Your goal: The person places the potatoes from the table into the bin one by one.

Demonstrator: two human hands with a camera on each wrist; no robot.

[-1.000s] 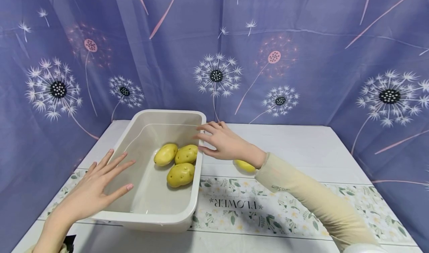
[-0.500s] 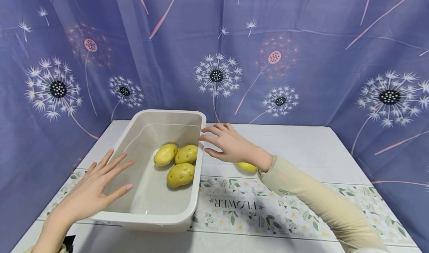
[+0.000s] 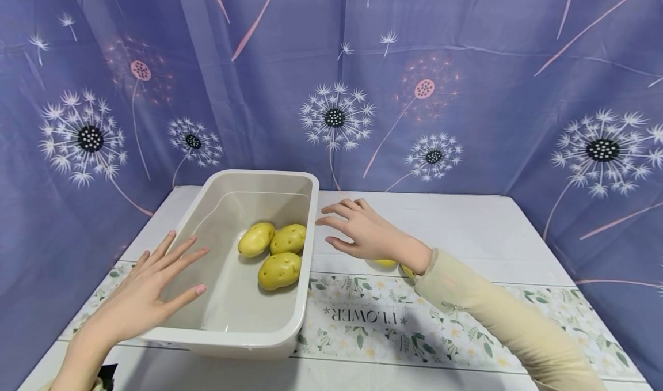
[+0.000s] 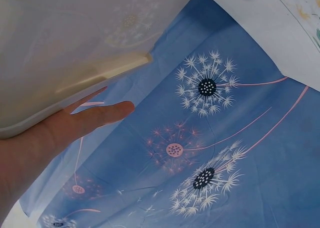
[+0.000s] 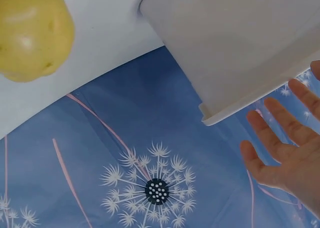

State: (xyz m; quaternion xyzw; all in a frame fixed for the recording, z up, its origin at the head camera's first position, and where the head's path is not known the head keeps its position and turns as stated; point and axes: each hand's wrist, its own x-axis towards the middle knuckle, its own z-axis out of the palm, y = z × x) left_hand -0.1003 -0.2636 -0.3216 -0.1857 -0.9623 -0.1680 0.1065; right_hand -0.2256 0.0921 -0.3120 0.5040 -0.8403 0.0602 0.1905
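A pale grey plastic tub [image 3: 299, 302] stands on the table, with three yellow potatoes on its floor: one at the back left [image 3: 256, 239], one at the back right [image 3: 288, 238] and one nearer [image 3: 279, 270]. My left hand [image 3: 147, 287] spreads its fingers over the tub's left rim and holds nothing. Just right of the tub, my right hand [image 3: 365, 230] hovers with fingers loosely extended and holds nothing. Beneath that wrist, two yellow things, one potato [image 3: 385, 262] and another [image 3: 408, 270], peek out partly hidden. The right wrist view shows one potato [image 5: 35, 35] on the table, away from the fingers.
A white tabletop [image 3: 445, 218] carries a floral printed strip [image 3: 357, 333] reading FLOWER in mirrored letters. Purple-blue curtains [image 3: 269, 91] with dandelion prints enclose the table at the back and both sides. The tub's high walls rise between the two hands.
My right hand has drawn back from over the tub's right rim, moving right and slightly nearer. A second yellow potato now shows beside the wrist. The left hand and tub potatoes stay put.
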